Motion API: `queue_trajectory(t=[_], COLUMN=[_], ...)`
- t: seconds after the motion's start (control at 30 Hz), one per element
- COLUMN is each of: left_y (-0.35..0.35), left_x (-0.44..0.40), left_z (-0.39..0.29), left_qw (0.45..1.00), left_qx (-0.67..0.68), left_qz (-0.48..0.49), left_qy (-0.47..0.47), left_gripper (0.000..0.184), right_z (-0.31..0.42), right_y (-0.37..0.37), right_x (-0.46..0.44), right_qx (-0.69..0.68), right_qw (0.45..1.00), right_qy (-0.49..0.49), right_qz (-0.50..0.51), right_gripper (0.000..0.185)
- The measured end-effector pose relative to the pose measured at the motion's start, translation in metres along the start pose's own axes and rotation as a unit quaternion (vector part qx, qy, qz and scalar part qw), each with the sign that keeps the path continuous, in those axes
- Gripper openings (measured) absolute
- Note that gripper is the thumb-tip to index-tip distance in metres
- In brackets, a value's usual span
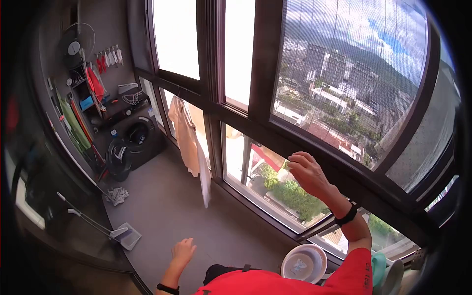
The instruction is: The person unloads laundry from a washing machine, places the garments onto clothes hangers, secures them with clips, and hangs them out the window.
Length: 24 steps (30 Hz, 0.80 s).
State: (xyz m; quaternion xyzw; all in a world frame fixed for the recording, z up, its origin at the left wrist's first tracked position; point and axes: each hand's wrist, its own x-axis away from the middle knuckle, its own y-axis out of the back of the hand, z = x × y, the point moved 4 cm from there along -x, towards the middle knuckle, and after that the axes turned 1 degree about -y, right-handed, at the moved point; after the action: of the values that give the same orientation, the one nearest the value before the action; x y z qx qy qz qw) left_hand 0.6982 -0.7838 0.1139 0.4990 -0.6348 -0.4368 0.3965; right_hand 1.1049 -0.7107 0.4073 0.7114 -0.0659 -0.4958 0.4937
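My right hand is raised in front of the dark window frame, its fingers loosely bent and apart with nothing in them. Whether it touches the frame I cannot tell. Low over the grey floor, my left hand hangs half-curled, holding nothing that I can see. A peach garment hangs from a hanger at the window, with a whitish cloth beside it. Below my right arm stands a round white basin.
A black washing machine with its door open stands at the far end. A dustpan and a crumpled grey mop head lie along the left wall. Small socks hang on the back wall. Teal and grey items stand beside the basin.
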Motion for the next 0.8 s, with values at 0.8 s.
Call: queue_trajectory(t=[0.8], left_y=[0.01], left_x=[-0.064], left_z=[0.188], left_qw=[0.949], left_qx=[0.083], left_qz=[-0.032], left_qy=[0.303], left_gripper=[0.043], right_z=[-0.158], right_y=[-0.205], right_x=[-0.263], right_qx=[0.403], right_qw=[0.828], right_qy=[0.044], right_qz=[0.386], right_gripper=[0.016])
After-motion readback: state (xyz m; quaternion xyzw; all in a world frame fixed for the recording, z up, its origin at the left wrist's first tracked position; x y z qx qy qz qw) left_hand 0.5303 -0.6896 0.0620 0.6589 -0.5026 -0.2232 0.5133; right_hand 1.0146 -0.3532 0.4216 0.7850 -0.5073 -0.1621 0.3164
